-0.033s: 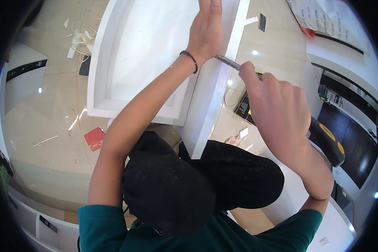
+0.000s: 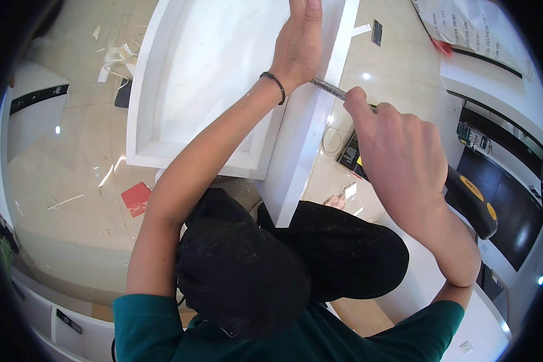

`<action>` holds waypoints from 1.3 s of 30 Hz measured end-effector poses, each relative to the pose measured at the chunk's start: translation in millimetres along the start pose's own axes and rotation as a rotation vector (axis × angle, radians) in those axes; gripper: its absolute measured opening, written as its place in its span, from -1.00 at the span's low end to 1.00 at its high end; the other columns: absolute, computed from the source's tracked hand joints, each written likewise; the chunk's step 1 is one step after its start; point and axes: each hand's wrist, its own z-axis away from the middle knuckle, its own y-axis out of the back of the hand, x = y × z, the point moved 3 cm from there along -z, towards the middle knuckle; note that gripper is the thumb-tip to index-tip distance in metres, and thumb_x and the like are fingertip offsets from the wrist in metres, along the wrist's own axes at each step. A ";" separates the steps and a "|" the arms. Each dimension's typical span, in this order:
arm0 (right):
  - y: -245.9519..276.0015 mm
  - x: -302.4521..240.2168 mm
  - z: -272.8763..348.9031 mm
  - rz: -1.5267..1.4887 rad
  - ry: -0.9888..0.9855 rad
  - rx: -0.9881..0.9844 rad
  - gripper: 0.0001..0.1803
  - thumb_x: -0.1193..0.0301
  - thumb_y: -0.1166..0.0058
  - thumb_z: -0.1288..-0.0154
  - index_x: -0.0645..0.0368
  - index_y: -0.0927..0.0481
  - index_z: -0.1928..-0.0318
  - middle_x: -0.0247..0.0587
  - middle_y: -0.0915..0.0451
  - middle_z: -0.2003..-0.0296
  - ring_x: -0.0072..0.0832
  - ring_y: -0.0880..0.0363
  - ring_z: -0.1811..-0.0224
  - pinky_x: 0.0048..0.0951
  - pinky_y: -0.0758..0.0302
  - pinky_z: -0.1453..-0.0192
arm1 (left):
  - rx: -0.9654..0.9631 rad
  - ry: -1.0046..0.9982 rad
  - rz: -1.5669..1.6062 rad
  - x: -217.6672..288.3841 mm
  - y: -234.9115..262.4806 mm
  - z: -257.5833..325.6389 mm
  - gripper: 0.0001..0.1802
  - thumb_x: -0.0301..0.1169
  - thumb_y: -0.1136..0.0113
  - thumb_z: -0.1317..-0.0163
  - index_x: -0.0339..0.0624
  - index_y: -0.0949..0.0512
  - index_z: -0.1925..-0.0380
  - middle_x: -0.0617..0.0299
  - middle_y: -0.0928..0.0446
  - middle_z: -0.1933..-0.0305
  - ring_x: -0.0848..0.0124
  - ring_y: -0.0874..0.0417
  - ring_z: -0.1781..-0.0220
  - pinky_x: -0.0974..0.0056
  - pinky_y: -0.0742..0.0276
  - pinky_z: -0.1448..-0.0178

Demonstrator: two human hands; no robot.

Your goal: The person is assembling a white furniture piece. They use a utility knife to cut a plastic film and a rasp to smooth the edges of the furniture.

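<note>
A white shallow box-like frame stands before me, a thick white panel along its right side. My left hand is over the frame at the panel, a dark band on the wrist. Its thumb is stretched out; the other fingers run out of view at the top. My right hand is closed around a hand tool with a black and yellow handle. The tool's narrow grey metal end reaches the panel beside my left wrist. Its exact kind is unclear, as my fist hides the middle.
Scraps and a red card lie on the tiled floor to the left. Right of the panel are a black box, a loop of cable and a dark flat object. Black-clad knees are close below the frame.
</note>
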 end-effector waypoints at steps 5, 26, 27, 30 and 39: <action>14.2 -3.9 16.5 0.032 0.069 0.007 -0.63 0.50 -0.24 -0.14 0.18 -0.59 -0.01 -0.34 -0.54 0.63 -0.50 -0.63 0.65 -0.48 -0.44 0.60 | -0.020 0.010 0.033 -15.0 -6.2 20.0 -0.25 0.06 0.64 -0.66 -0.17 0.22 -0.64 -0.44 -0.27 -0.49 -0.17 -0.33 -0.55 0.02 -0.16 -0.61; -7.3 -0.7 -8.4 -0.016 0.032 0.029 -0.83 0.43 -0.09 -0.43 0.02 -0.53 0.01 -0.21 -0.57 0.57 -0.17 -0.64 0.62 -0.17 -0.51 0.57 | 0.011 -0.001 -0.044 -17.3 0.2 -2.3 -0.23 0.07 0.57 -0.65 -0.22 0.18 -0.63 -0.39 -0.22 -0.54 -0.18 -0.40 -0.49 0.04 -0.28 -0.52; -6.7 0.2 -10.2 -0.019 0.030 0.033 -0.83 0.42 -0.09 -0.43 0.04 -0.53 0.01 -0.20 -0.58 0.56 -0.17 -0.64 0.62 -0.18 -0.51 0.57 | 0.005 0.061 -0.054 -17.2 5.3 -6.4 -0.23 0.07 0.57 -0.65 -0.23 0.16 -0.62 -0.37 -0.21 -0.55 -0.17 -0.40 -0.49 0.05 -0.30 -0.51; -3.8 -1.4 -8.2 -0.026 0.022 0.002 -0.83 0.41 -0.10 -0.42 0.07 -0.52 0.02 -0.18 -0.58 0.56 -0.16 -0.65 0.60 -0.19 -0.51 0.56 | 0.036 0.111 -0.098 -19.4 6.0 -6.3 -0.25 0.06 0.57 -0.66 -0.22 0.12 -0.62 -0.36 -0.24 -0.54 -0.18 -0.43 -0.46 0.07 -0.31 -0.50; -5.3 -4.3 -6.0 0.002 -0.014 0.033 -0.85 0.38 -0.09 -0.44 0.07 -0.53 0.03 -0.18 -0.56 0.58 -0.15 -0.67 0.57 -0.21 -0.53 0.54 | 0.028 0.143 -0.076 -3.9 1.9 1.9 -0.28 0.04 0.55 -0.66 -0.15 0.12 -0.63 -0.34 -0.27 -0.52 -0.18 -0.37 -0.51 0.02 -0.28 -0.53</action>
